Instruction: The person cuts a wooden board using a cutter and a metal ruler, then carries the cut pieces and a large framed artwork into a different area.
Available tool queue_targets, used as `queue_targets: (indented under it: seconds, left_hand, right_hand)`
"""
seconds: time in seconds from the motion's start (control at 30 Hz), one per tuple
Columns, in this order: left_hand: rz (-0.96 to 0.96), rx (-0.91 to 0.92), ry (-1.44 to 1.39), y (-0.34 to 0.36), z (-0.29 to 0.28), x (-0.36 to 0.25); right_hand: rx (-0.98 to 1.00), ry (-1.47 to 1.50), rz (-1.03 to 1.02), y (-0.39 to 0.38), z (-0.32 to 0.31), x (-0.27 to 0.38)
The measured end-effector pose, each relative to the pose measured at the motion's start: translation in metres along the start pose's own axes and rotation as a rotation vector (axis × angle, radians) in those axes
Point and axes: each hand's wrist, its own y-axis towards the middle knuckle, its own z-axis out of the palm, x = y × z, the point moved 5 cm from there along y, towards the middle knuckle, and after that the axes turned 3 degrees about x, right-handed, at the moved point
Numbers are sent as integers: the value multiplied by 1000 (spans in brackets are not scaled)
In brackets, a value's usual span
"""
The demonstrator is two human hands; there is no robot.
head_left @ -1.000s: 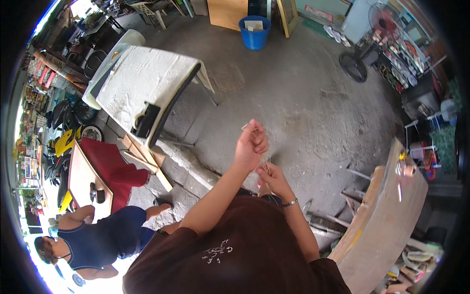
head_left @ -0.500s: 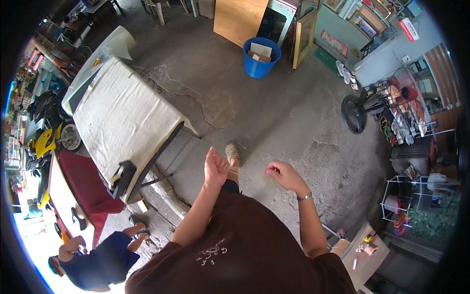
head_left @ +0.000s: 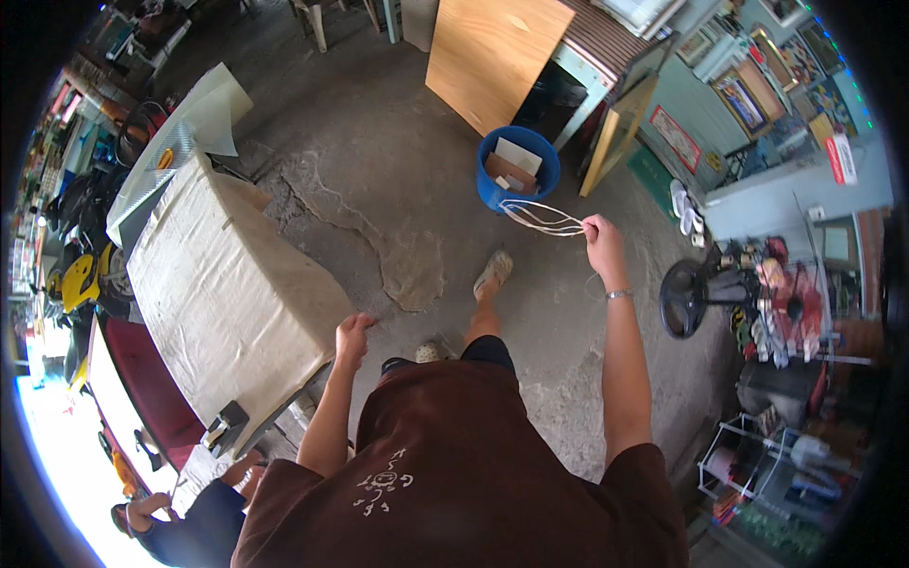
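Item 1: right hand (head_left: 602, 239), arm stretched fwd, fingers pinched on a bundle of thin pale strips (head_left: 542, 219). Strips are held in the air, fanned out to the left, their far ends seen over the rim of a blue bucket (head_left: 516, 170) w/ board offcuts inside.
Item 2: left hand (head_left: 352, 336), loosely curled, nothing held, hung just beside the corner of a cloth-covered table (head_left: 227, 293).
Item 3: sandalled foot (head_left: 493, 274), set on cracked concrete floor (head_left: 379, 180) betw. bucket and body.
Item 4: plywood panel (head_left: 492, 52), leaned upright behind bucket.
Item 5: black fan (head_left: 686, 298), stood to the right, near right wrist.
Item 6: another person (head_left: 189, 516), seen low left by table.
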Motion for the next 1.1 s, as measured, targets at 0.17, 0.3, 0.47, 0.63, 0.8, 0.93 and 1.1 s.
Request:
queue_targets:
  seconds: [0.17,0.3,0.47,0.63,0.8,0.93,1.1]
  left_hand:
    - [-56,-292,469,8,-15,31]
    - [-270,-184,198,-53,4,93]
    - [-389,-347,82,-69,60,27]
    - [-368,-443,26,-63,112,-47]
    - [-453,-500,186,-55,145,-100]
    - [-510,-692,332,-90,159,-98]
    - [-712,-733,188,-141,164,-44]
  right_hand:
    - [112,-91,1,179,89,-92]
    - [292,-155,114,262,189,-161]
    - [446,-247,216,321,262,-219]
    - [413,-298,239,352,289,-194]
    - [266,-54,330,360,298,-218]
    - [557,-358,-135,319,315,-200]
    - [828,-247,-124,233,316,-151]
